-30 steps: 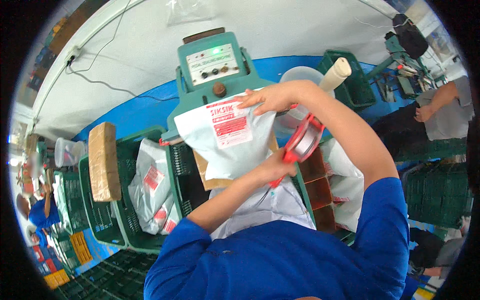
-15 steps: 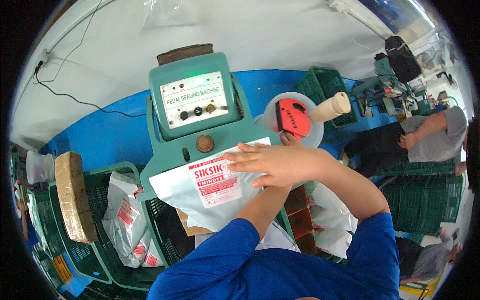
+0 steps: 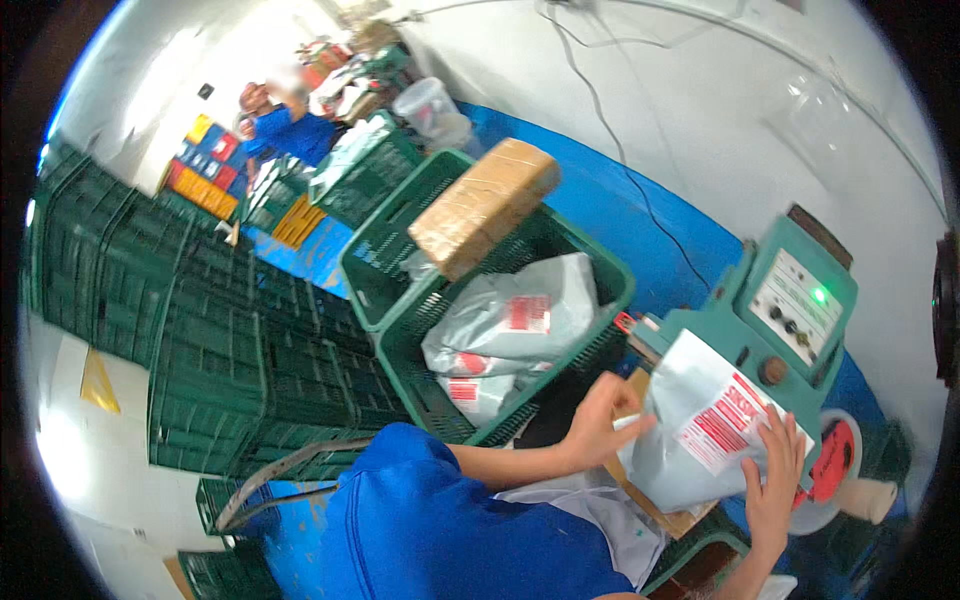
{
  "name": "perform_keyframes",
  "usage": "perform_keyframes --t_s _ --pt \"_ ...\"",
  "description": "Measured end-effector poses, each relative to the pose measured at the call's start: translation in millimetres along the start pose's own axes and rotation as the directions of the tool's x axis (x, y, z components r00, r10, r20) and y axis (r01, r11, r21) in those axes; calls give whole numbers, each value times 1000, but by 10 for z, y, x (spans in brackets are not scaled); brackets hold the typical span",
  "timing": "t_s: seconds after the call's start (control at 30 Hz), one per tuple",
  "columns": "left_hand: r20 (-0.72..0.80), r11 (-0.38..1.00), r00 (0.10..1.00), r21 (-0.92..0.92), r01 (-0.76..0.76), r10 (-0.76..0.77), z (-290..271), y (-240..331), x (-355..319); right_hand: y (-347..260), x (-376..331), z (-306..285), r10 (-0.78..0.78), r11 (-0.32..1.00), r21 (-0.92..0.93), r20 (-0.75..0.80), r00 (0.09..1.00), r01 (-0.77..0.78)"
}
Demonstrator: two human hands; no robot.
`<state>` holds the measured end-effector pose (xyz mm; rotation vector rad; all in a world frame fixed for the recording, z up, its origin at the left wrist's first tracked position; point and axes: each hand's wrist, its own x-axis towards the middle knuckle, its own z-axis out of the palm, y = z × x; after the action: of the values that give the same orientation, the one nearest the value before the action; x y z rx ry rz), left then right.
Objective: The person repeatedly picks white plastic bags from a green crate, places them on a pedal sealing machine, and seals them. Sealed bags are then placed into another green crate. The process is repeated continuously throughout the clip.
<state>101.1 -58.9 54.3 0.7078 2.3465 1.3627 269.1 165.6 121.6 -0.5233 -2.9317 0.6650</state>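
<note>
A grey-white plastic mailing bag [image 3: 665,455] with a red and white label hangs from the front of a green pedal sealing machine [image 3: 725,300]. Its top edge lies along the machine's jaw. My right hand [image 3: 772,485] rests on the bag's right side, fingers spread over the label's edge. At the bag's left edge is my left hand [image 3: 598,425], its fingers bent and apart from the thumb, which comes close to or touches the plastic. A green light glows on the machine's panel.
Left of the machine, a green crate [image 3: 610,275] holds several similar bags [image 3: 530,290]. A taped brown parcel [image 3: 485,210] lies across the crates. Stacked green crates [image 3: 260,360] stand at far left. A red tool [image 3: 832,460] and a pale roll [image 3: 868,500] sit at right.
The view has swung left, bringing the crates to the middle. My left hand has moved from beneath my right arm to the bag's left edge; my right hand is now at its right side.
</note>
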Motion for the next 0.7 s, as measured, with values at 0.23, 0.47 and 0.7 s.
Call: perform_keyframes --t_s 0.23,0.47,0.7 --pt "231 972 973 -235 28 27 155 -129 407 253 -283 850 68 998 49 -821 568 -50" --pt "325 946 944 -320 54 56 131 -339 159 16 -752 1027 850 58 983 44 526 -175" --pt "280 970 960 -239 49 21 22 -122 96 -134 -852 787 822 4 953 169 544 -302"
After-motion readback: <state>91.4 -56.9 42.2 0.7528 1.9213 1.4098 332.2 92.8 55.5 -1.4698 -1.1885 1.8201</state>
